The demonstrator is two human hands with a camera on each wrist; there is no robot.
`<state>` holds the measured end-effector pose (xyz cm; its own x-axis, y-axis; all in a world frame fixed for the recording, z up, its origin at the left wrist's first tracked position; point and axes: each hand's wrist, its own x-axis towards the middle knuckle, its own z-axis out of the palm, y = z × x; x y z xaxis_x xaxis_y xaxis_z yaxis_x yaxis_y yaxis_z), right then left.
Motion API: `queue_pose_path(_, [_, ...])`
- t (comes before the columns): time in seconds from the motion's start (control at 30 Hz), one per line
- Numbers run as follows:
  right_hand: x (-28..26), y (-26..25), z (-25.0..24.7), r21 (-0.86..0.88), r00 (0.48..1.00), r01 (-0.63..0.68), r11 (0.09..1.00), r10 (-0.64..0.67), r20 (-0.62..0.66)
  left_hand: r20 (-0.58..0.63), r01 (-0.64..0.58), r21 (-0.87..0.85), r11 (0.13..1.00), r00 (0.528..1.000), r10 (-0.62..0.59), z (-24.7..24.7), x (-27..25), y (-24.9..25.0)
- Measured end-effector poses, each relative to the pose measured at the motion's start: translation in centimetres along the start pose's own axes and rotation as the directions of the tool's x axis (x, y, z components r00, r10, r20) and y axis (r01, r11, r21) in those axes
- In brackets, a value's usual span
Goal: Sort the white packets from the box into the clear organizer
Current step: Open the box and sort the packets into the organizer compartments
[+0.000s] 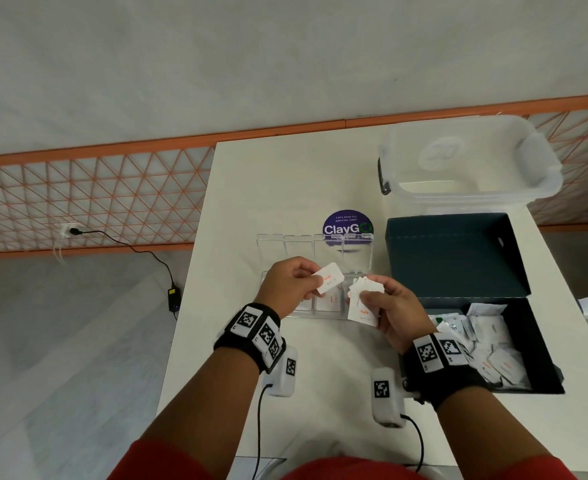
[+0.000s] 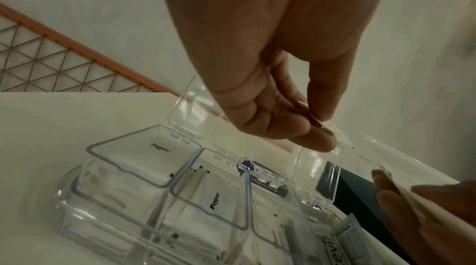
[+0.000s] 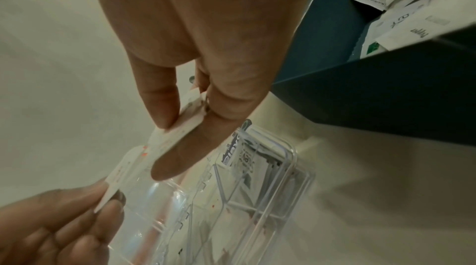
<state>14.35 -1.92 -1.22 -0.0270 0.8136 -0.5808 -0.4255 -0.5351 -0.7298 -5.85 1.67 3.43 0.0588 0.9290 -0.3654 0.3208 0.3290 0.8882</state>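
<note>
Pinching salt packet [image 1: 328, 283] in left grip [image 1: 287, 289], right grip [image 1: 393, 308] clutching packets [image 1: 363, 306], organizer [image 1: 320, 251] beneath

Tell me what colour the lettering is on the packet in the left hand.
Red-orange lettering on the white packet, clearest in the head view.

Pale plaster wall [image 1: 216, 57] beyond the fingers; orange lattice railing [image 1: 88, 195] below it; white table [image 1: 251, 188] underneath; grey floor [image 1: 60, 341] left.
</note>
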Motion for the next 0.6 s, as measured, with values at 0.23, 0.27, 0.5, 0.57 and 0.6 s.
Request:
queue_pose_path(0.23, [-0.1,-0.2,-0.2,-0.003,1.0,-0.012,1.0,0.012,-0.005,-0.092,0.05,0.051,0.997,0.995,-0.045,0.1,0.3,-0.6])
queue_pose_path(0.27, [-0.1,-0.3,-0.2,-0.001,1.0,-0.012,1.0,0.012,-0.004,-0.102,0.039,0.105,0.994,0.994,-0.028,0.2,0.3,-0.7])
queue_pose_path(0.5, [-0.2,-0.5,-0.3,-0.01,1.0,-0.011,1.0,0.011,-0.004,-0.178,0.083,0.304,0.949,0.984,-0.029,1.5,0.5,-1.0])
queue_pose_path(0.57, [-0.2,-0.4,-0.4,-0.012,1.0,-0.007,1.0,0.007,-0.008,-0.176,0.127,0.338,0.933,0.982,-0.07,1.9,0.7,-1.0])
queue_pose_path(0.6, [-0.1,-0.4,-0.5,-0.012,1.0,-0.006,1.0,0.005,-0.009,-0.168,0.141,0.357,0.923,0.982,-0.085,2.0,0.7,-1.0])
